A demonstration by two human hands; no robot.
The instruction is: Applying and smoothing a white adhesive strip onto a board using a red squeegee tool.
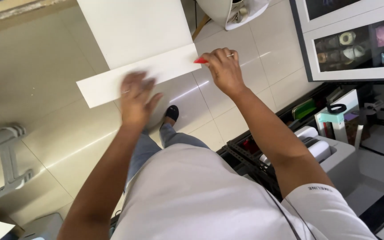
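Cutting along white board [134, 35] edge.
Right hand [224, 71] grips red cutter [200, 60]; left hand [135, 97] lies flat, released, on the strip [112, 82]. A shifting strip could skew the cut.

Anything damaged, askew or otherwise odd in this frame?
Nothing stands out. The left hand presses a white board while the right hand holds a red tool at its edge.
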